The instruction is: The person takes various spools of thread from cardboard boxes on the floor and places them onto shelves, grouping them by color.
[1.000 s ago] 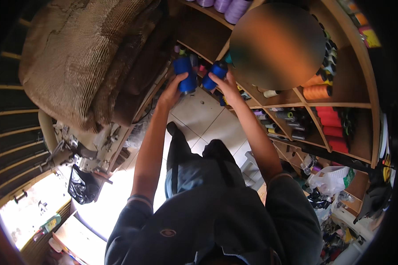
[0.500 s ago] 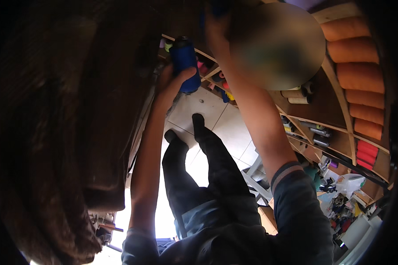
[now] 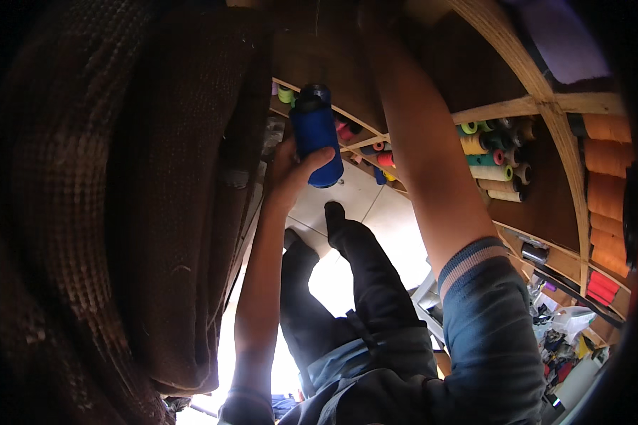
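Note:
My left hand (image 3: 298, 170) is wrapped round a blue thread spool (image 3: 317, 142), thumb across its lower part. The spool stands nearly upright, with a dark top end and a dark base rim. My right arm stretches up to the top edge, where my right hand (image 3: 373, 15) fades into shadow by a dark brown shelf. Its fingers are hidden, so what it touches or holds cannot be made out.
Wooden shelves (image 3: 556, 134) on the right hold several coloured thread spools (image 3: 493, 156) and orange rolls (image 3: 606, 191). Brown knitted fabric (image 3: 170, 177) hangs close on the left. A cluttered heap (image 3: 563, 340) lies lower right. Pale floor tiles (image 3: 376, 205) show below.
The view has shifted, and more of the spools on the right shelf show. My left hand still holds the blue spool. My right hand, earlier near something blue, is now darker and less visible.

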{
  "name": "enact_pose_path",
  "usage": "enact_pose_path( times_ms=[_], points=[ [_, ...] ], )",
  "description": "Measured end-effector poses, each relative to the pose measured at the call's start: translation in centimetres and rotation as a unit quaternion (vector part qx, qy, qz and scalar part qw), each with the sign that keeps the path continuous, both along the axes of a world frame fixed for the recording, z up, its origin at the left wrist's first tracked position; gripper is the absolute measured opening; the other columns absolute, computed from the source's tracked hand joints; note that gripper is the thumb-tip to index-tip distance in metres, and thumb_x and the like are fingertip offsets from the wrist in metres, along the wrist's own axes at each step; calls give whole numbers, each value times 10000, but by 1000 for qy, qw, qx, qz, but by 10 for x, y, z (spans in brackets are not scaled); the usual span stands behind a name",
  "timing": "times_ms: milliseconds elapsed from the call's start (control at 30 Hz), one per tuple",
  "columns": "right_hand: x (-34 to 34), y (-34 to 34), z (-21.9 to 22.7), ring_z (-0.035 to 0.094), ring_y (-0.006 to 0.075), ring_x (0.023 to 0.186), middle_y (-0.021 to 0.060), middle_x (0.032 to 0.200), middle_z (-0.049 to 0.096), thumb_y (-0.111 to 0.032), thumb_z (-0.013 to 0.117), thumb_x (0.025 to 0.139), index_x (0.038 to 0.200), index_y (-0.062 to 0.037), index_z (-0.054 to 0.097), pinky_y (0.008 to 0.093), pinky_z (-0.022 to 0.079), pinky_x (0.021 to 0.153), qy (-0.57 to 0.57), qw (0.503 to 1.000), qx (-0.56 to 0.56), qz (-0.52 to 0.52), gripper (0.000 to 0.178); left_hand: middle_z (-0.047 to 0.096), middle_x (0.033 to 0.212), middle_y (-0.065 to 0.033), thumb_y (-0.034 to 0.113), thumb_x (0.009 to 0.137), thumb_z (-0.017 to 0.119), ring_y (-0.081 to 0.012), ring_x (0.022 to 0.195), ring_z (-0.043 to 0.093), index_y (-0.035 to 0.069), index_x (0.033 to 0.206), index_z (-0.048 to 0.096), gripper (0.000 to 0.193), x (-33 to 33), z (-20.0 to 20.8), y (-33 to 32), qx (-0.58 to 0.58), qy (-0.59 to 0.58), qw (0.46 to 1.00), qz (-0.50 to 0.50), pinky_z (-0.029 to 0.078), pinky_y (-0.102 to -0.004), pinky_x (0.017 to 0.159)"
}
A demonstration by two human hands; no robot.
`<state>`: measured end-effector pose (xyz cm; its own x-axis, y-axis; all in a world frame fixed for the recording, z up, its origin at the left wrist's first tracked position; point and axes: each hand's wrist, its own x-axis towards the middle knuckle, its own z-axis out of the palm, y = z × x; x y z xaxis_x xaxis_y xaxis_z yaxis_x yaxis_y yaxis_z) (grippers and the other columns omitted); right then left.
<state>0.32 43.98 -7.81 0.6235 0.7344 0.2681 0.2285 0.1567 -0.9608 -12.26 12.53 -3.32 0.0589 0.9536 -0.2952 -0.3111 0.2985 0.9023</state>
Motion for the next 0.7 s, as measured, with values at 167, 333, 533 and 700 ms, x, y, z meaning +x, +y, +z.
enact_pose_path(
  times_ms=[167,333,533,700],
  points=[
    [5,13,-12,556,178,977,108,1116,557,-297,634,834,1175,-22,460,306,444,836,7,1000,-6,-8,471,591,1026,-81,283,676,727,-175,973,547,36,1130,555,545,2,11,1,-40,65,997,-19,423,-324,869],
    [-4,24,-14,561,185,976,111,1117,558,-300,619,844,1177,-26,463,310,447,834,25,1000,-11,-4,459,578,1040,-77,275,671,729,-182,957,547,38,1119,558,535,1,9,3,-29,52,998,-18,428,-322,856],
    [-10,20,-17,567,192,976,115,1119,560,-304,601,857,1180,-30,466,314,451,832,44,999,-22,15,445,596,1035,-75,274,690,702,-168,949,549,40,1163,540,552,6,11,3,-6,0,999,-36,429,-317,848],
    [-12,-16,-10,572,198,975,119,1120,561,-308,586,867,1182,-33,468,318,455,830,89,993,-45,61,434,623,997,-80,228,730,689,-146,899,594,28,1113,552,454,22,8,6,32,-32,999,20,464,-291,816]
  ],
)
